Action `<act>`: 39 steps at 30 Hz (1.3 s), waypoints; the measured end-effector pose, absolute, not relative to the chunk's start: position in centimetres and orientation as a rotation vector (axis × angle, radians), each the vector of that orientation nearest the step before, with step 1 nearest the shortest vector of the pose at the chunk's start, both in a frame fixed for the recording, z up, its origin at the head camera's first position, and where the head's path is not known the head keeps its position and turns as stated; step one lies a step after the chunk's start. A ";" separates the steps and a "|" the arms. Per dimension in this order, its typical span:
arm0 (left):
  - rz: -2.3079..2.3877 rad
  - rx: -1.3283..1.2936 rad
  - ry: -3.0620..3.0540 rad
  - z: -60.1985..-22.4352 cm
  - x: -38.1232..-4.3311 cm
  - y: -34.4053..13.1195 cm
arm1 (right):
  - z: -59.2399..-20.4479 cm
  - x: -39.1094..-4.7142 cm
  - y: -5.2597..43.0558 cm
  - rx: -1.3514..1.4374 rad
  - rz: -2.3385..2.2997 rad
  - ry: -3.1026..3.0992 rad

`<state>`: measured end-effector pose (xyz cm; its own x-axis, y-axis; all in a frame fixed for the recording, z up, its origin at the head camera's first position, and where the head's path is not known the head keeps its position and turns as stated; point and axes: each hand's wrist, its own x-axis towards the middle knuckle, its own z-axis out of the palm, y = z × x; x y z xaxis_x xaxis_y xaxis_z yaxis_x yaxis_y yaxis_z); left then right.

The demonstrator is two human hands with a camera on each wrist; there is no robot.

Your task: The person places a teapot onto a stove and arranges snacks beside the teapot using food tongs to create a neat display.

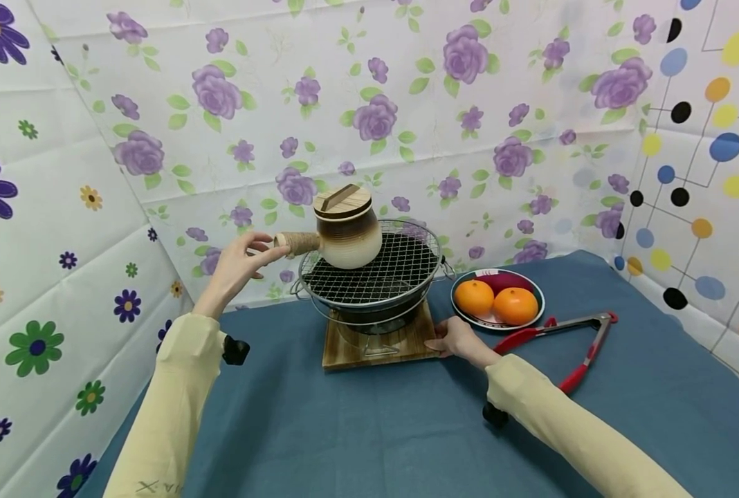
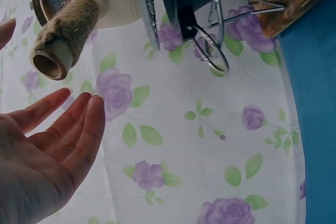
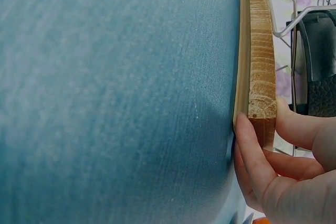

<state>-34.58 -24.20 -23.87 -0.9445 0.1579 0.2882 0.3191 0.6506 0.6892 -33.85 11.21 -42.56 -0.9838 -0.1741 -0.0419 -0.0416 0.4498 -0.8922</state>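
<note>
Cloth of plain blue [image 1: 357, 429], between pale-yellow sleeves [image 1: 179, 387], the left bearing hard-to-read dark marks, meets the front edge of a brown wooden board [image 1: 344, 350] pinched by the right hand [image 1: 463, 340] at its near-right corner. The left hand [image 1: 240, 263], relaxed and ungripping, hovers just beside the rope-wrapped handle [image 1: 301, 242] of a brown-and-cream ceramic pot [image 1: 351, 242], wooden-lidded, standing on a round black grill's wire mesh [image 1: 403, 266].

The head view is lit brightly and evenly, with soft shadows cast on the blue cloth [image 1: 344, 429] beside the left sleeve [image 1: 173, 401]. The 2 wrist views are rendered dimmer and softer; in the right one, the wooden board [image 3: 262, 66] is bowed by lens distortion.
</note>
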 end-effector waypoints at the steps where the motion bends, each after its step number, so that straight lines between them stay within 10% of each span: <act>1: -1.170 -0.385 -2.667 -23.9 -34.6 -24.2 | -42.5 -33.9 11.2 -0.199 -1.570 2.565; 39: -1.347 -0.322 -2.534 -29.5 -32.1 -25.7 | -42.4 -33.8 11.3 -0.207 -1.552 2.557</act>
<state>-32.13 -25.70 -29.45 -0.9435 0.0755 0.3225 0.3096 0.5474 0.7775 -33.82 11.31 -42.41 -0.9803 -0.1911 -0.0503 -0.0436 0.4573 -0.8882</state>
